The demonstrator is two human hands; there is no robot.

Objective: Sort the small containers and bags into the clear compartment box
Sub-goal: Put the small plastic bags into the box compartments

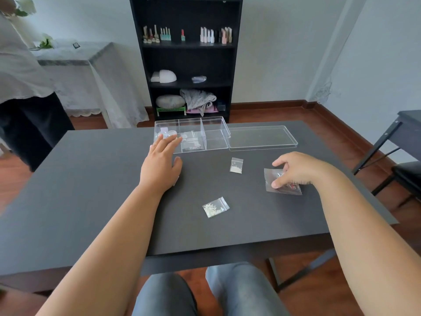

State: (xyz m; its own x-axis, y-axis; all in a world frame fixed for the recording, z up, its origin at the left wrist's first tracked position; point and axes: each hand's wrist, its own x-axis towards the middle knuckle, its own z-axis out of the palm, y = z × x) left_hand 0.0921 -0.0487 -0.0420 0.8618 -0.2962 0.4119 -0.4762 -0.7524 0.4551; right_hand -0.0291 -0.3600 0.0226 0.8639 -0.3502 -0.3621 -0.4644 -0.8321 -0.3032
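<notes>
1. Box position: the clear compartment box [191, 135] is set at the far edge of the dark surface [91, 201], and all places below are given relative to it. Its lid [262, 137] lies flat just beside it on the right, presumably so that the compartments stay open for loading.
2. Box contents: small round containers [167, 133] are seen in the left compartment, and small clear bags [190, 140] in the middle one. The right compartment appears empty.
3. Left hand [163, 161]: it is laid flat with fingers spread at the near-left corner of the box, fingertips overlapping the box front wall. Nothing is gripped, although a small pale edge shows under the palm and cannot be identified. The box is judged to be steadied by this hand.
4. Right hand [293, 171]: it is placed well to the near-right of the box, with fingers curled down onto a larger bag with red contents [282, 185]. A pinch grip is judged to be forming; the bag rests on the surface.
5. Remaining items: a small bag of white pieces [236, 165] lies near the box front, and a second one [215, 207] lies farther toward the person. Both are unsorted.
</notes>
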